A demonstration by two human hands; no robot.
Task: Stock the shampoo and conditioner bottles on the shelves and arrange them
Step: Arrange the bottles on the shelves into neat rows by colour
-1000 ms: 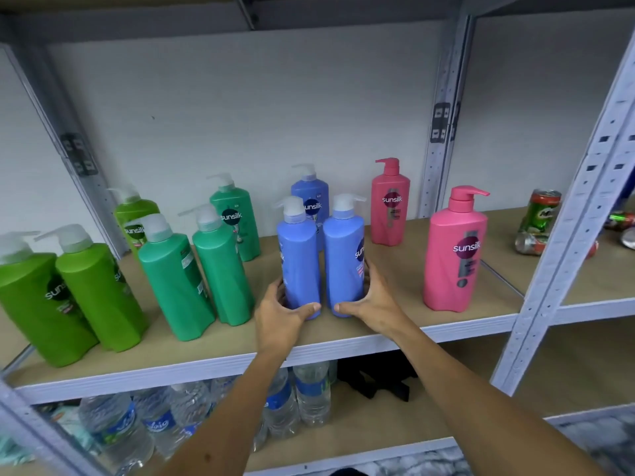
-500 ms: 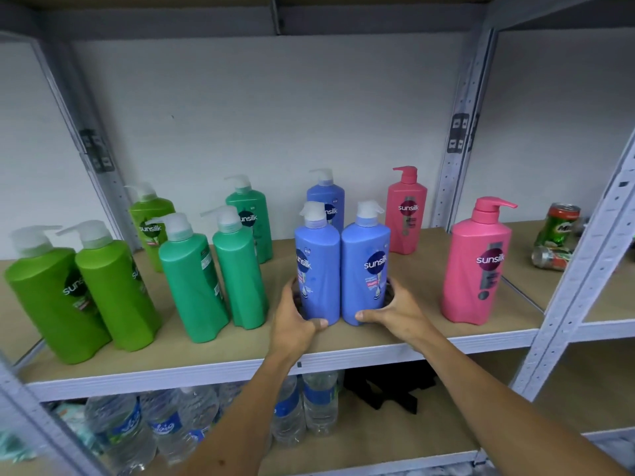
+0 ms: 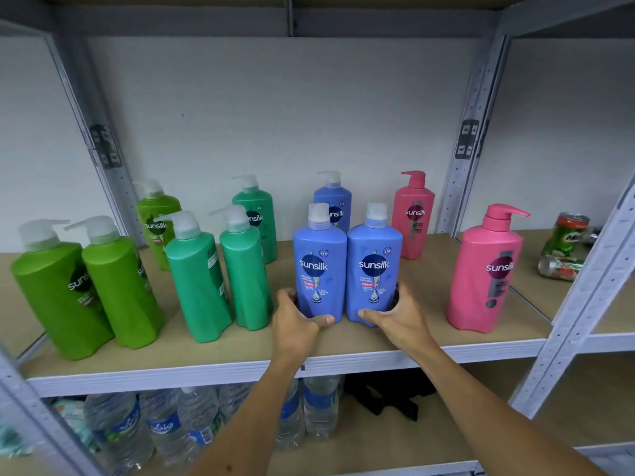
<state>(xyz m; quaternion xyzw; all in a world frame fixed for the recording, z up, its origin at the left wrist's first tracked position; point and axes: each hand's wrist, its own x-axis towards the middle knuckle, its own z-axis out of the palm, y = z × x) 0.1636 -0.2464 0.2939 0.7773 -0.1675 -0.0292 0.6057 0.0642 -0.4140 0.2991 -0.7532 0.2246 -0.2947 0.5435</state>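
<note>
Grey racking with a tan shelf [image 3: 343, 341] fills the head view. Left hand [image 3: 295, 324] grips the base of one blue bottle [image 3: 319, 269]; right hand [image 3: 398, 317] grips its twin [image 3: 374, 269], the two bottles touching between the hands. Best to slide both back together, labels forward, squared to the third blue bottle [image 3: 335, 204] beyond the fingers.
</note>
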